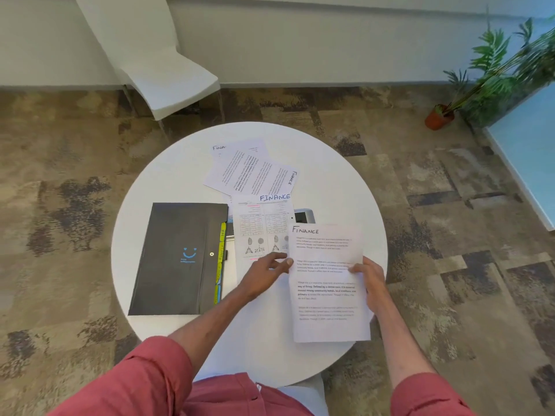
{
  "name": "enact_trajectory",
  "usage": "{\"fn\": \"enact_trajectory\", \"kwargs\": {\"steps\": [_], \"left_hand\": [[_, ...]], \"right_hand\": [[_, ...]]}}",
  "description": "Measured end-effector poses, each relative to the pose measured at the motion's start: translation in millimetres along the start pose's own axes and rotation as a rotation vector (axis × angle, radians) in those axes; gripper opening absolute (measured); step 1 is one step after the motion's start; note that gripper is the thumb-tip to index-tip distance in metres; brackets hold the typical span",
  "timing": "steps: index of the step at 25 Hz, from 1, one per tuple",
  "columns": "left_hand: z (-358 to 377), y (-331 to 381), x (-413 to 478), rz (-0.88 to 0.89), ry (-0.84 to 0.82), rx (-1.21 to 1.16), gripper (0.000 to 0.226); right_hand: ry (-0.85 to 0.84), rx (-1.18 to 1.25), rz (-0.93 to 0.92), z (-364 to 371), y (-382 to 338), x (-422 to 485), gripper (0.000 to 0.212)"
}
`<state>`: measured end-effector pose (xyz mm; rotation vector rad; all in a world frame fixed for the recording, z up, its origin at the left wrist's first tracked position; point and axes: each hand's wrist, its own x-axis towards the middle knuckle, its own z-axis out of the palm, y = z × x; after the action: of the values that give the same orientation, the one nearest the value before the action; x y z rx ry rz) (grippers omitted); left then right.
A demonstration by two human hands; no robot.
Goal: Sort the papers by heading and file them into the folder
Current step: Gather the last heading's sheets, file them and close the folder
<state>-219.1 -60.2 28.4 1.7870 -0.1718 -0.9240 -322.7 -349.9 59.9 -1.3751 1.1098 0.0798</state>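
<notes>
Item: one printed sheet [327, 283] headed "FINANCE" in handwriting, lying lengthwise at the near right edge of the round white table [168, 181], its lower end reaching out toward the rim. The right hand [371, 280] is gripping its right margin, thumb pressing on the printed face and the remaining fingers going under the paper. The left hand [267, 273] is resting just beside the sheet's left margin, fingers spread loosely and fingertips touching the edge, clamped on nothing. Adjoining, toward the table's centre: a second sheet [261, 226] with tables and small diagrams, headed "FINANCE" in blue, partly overlapped by the held sheet. Beyond it, toward the far edge: a loose fan of further papers [246, 169] lying at mixed angles (two are showing "FINANCE" headings; the rest cannot be read). Toward the left edge: a dark folder [177, 256], closed, bearing a blue smile mark and a snap button, with yellow and blue index tabs [220, 259] sticking out along its right side. A small grey device [304, 216] is peeking out from behind the papers. Off the table: a white chair [159, 70] and a potted plant [492, 76], both standing on patterned carpet.
</notes>
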Motion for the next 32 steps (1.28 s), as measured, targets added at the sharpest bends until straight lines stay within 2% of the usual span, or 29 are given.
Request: {"fn": "enact_trajectory", "kwargs": {"steps": [4, 10, 13, 16, 18, 21, 23, 29, 32], "left_hand": [[-43, -16, -5, 0.013, 0.110, -0.080, 0.030], [-100, -49, -20, -0.003, 0.207, -0.153, 0.030], [-123, -58, -26, -0.043, 0.260, -0.182, 0.028], [-144, -64, -28, -0.088, 0.315, -0.209, 0.027], [-157, -70, -29, -0.130, 0.353, -0.217, 0.024], [-174, -82, -28, -0.209, 0.417, -0.206, 0.019], [-182, -93, -25, -0.269, 0.436, -0.196, 0.017], [-184, -97, -20, -0.318, 0.375, -0.185, 0.021], [-181, -93, -22, -0.324, 0.375, -0.079, 0.024]], "right_hand": [[-0.222, -0.043, -0.078, 70, -12, -6, 0.033], [-0.331, -0.135, -0.016, 158, -14, -1, 0.032], [-0.200, -0.244, -0.063, 178, -6, 18, 0.016], [0.109, -0.635, -0.237, 187, 4, 38, 0.036], [0.221, -0.797, -0.261, 194, 9, 46, 0.050], [0.254, -0.858, -0.192, 206, 7, 54, 0.073], [0.282, -0.893, -0.152, 212, 7, 59, 0.081], [0.312, -0.901, -0.086, 209, 7, 73, 0.066], [0.370, -0.911, -0.127, 212, 4, 68, 0.078]]}}
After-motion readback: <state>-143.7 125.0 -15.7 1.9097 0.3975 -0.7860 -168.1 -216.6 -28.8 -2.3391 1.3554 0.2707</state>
